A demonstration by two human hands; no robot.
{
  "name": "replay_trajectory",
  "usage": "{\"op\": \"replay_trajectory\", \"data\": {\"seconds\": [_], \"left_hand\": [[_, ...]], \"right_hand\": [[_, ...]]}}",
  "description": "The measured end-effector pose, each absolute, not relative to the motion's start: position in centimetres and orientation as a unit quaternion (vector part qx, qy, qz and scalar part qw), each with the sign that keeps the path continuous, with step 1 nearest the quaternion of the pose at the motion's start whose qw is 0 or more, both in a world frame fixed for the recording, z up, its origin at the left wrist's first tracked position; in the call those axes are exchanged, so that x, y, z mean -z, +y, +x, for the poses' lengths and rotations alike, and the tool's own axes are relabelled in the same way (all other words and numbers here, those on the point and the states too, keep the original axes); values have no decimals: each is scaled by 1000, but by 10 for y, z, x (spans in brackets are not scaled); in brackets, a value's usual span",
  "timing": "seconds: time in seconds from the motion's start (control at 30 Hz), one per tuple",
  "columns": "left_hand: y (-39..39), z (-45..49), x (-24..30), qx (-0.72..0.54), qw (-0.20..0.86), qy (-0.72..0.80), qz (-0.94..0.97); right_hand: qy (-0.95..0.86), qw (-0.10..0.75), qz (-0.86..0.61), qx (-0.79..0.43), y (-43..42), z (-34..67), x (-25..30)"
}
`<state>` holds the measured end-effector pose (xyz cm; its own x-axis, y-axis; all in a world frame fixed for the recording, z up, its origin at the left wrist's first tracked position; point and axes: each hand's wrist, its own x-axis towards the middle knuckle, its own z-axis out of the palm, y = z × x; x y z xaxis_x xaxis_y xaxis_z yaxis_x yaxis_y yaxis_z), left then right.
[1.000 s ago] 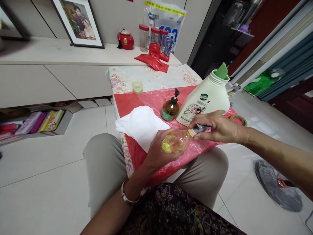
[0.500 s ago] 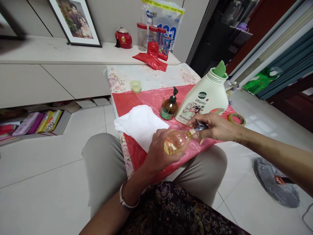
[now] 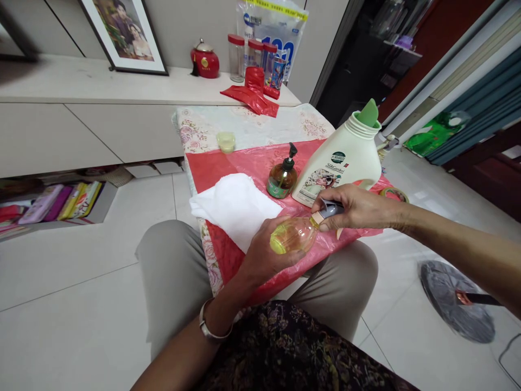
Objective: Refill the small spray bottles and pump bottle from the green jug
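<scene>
My left hand (image 3: 269, 251) is wrapped round a clear bottle (image 3: 301, 232) with yellow liquid in its bottom end. The bottle lies tilted over the red plastic sheet, its neck pointing right. At the neck, my right hand (image 3: 355, 209) grips a dark grey bottle cap (image 3: 331, 208) with a pale collar; I cannot tell whether it is fastened. A folded white cloth (image 3: 238, 203) lies left of the bottle. Behind my hands stand a brown pump bottle (image 3: 282, 176) with a green label and a large cream jug (image 3: 340, 157) with a green spout.
A red plastic sheet (image 3: 215, 163) covers part of the flowered table. On it, at the right, is a roll of tape (image 3: 394, 194). Towards the back sits a small pale cup (image 3: 226, 142). Several red-lidded jars (image 3: 236, 60) stand on the white cabinet behind.
The bottle has turned slightly and shifted a little left in my left hand. My right hand stays at its neck, with more of the dark cap and pale collar showing.
</scene>
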<state>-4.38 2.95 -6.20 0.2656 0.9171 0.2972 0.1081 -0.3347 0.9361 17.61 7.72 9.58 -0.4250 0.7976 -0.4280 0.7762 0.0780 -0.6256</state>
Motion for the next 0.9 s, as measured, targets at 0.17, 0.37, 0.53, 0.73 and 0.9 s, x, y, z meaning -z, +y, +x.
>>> {"op": "replay_trajectory", "data": {"seconds": [0.17, 0.37, 0.53, 0.73, 0.9], "left_hand": [[24, -40, 64, -467, 393, 399, 684], [20, -40, 67, -483, 284, 407, 721], [21, -39, 67, -489, 224, 406, 739], [22, -36, 67, -484, 357, 413, 684], [24, -36, 64, -460, 583, 396, 540]], "right_hand": [[-728, 8, -553, -406, 74, 172, -96], [-663, 23, -597, -451, 73, 171, -89], [-587, 39, -629, -508, 75, 165, -90], [-602, -39, -627, -493, 87, 168, -99], [-578, 41, -545, -606, 94, 181, -109]]}}
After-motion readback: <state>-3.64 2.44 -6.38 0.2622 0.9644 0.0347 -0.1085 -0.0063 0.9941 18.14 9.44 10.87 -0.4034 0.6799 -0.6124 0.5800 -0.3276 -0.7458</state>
